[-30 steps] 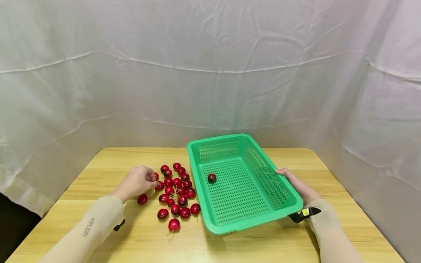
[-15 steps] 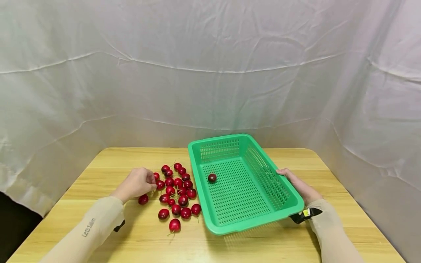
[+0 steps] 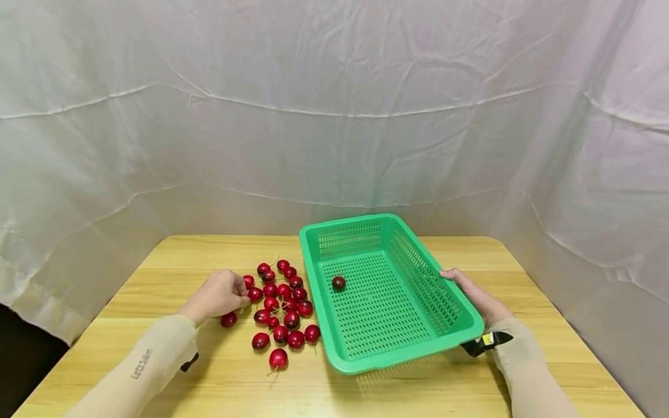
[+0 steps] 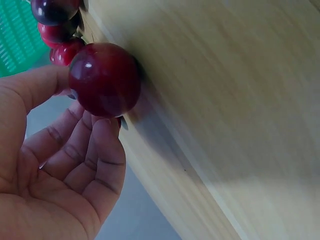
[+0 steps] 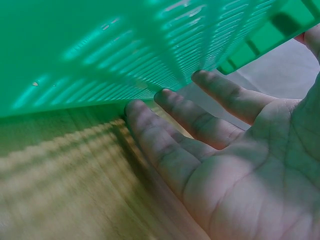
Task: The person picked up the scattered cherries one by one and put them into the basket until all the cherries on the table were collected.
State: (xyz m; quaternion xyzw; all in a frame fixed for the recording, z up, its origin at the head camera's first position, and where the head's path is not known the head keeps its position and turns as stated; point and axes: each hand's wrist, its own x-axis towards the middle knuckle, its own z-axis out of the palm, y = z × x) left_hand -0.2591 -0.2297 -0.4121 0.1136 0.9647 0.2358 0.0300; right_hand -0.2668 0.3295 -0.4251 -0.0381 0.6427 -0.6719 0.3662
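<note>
My left hand [image 3: 216,295] reaches to the left edge of a pile of red cherries [image 3: 291,319]. Its thumb and fingertips pinch at a cherry [image 3: 255,295] there; the exact contact is hidden. In the left wrist view a large dark-red cherry [image 4: 105,80] covers the fingertips, with the other fingers curled below it. My right hand [image 3: 478,299] holds the right side of a green plastic basket [image 3: 402,355], thumb on the rim. In the right wrist view its fingers [image 5: 215,127] extend beneath and against the slotted wall. One dark cherry [image 3: 338,283] lies inside the basket.
The basket stands right of the pile, its near right side seemingly raised and casting a shadow on the wooden table [image 3: 418,395]. A single cherry [image 3: 228,319] lies just below my left hand, another [image 3: 278,359] nearest me. White cloth [image 3: 334,145] hangs around the table.
My left fingers have shifted very slightly down and left beside the same cherry. The right hand and basket stay almost still.
</note>
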